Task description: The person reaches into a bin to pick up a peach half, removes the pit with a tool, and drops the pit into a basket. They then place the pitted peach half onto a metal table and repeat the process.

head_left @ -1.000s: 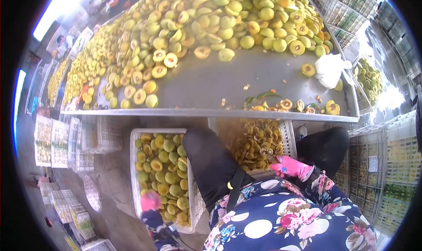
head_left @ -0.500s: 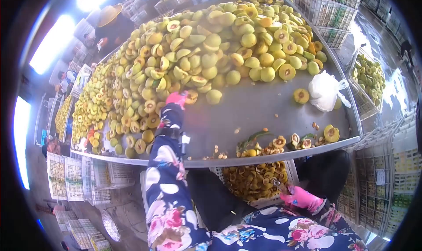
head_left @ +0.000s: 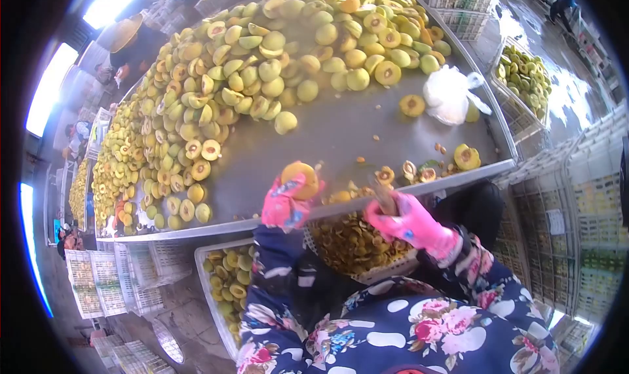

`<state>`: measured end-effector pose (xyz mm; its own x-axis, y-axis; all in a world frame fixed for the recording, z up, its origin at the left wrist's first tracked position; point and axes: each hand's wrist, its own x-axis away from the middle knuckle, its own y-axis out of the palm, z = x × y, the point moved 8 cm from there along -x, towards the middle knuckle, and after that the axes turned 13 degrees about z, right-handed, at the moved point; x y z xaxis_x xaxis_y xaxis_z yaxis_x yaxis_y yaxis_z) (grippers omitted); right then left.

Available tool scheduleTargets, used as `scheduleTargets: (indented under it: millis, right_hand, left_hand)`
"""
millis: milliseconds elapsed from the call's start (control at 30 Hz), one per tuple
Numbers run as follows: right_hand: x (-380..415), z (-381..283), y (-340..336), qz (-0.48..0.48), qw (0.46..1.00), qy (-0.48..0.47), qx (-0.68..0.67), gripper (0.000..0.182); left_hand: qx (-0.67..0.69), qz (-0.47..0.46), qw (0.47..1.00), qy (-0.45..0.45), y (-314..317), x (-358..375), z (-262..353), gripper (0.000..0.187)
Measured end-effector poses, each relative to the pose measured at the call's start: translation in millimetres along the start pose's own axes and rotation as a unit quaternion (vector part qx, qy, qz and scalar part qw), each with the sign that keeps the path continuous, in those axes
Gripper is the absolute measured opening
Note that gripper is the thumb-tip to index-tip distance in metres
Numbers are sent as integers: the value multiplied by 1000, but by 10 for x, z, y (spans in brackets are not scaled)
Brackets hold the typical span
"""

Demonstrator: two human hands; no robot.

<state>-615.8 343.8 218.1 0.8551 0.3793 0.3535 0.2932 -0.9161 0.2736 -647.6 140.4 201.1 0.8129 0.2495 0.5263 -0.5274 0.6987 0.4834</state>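
In a pink glove, my left hand (head_left: 288, 202) is closed around a yellow peach half (head_left: 300, 179) above the table's front edge. My right hand (head_left: 414, 224), also gloved in pink, grips a short brown tool (head_left: 386, 200); blur and fingers hide its tip. The two hands face each other, a little apart. Halved yellow-green peaches (head_left: 255, 66) lie heaped across the metal table (head_left: 288, 148). Below my hands, between my knees, a crate holds brownish peach scraps (head_left: 354, 243).
A white crate of peach halves (head_left: 226, 282) stands below the table at left. A knotted white plastic bag (head_left: 449, 95) sits near the table's right edge. Loose stones and split pits (head_left: 409, 171) lie along the front rim. Stacked crates (head_left: 563, 230) rise at right.
My left hand has drawn back from the heap to the front edge with a peach half. My right hand has risen from above the scrap crate to the table edge with the tool.
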Motion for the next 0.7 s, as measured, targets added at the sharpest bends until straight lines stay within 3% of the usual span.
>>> scheduleTargets:
  millis: [100, 200, 300, 400, 567, 667, 700]
  right_hand:
    - [-43, -137, 170, 39, 996, -62, -54, 28]
    - [9, -235, 249, 51, 985, -151, -73, 39]
    - [158, -266, 102, 122, 957, -198, 175, 39]
    - [149, -83, 18, 109, 977, -183, 29, 36]
    - [264, 4, -22, 83, 987, -130, 31, 32]
    - [252, 94, 64, 51, 989, -139, 23, 29]
    - [251, 115, 97, 41, 988, -147, 14, 28]
  left_hand:
    - [87, -38, 994, -46, 145, 384, -382, 37]
    - [122, -36, 992, -17, 165, 544, -582, 32]
    - [115, -48, 992, 16, 247, 669, -684, 33]
    - [52, -79, 995, 19, 306, 814, -750, 32]
    - [-97, -151, 983, -33, 356, 1063, -761, 33]
    - [-107, -112, 985, -78, 350, 1146, -665, 31]
    - [-117, -97, 987, -49, 301, 1105, -675, 30]
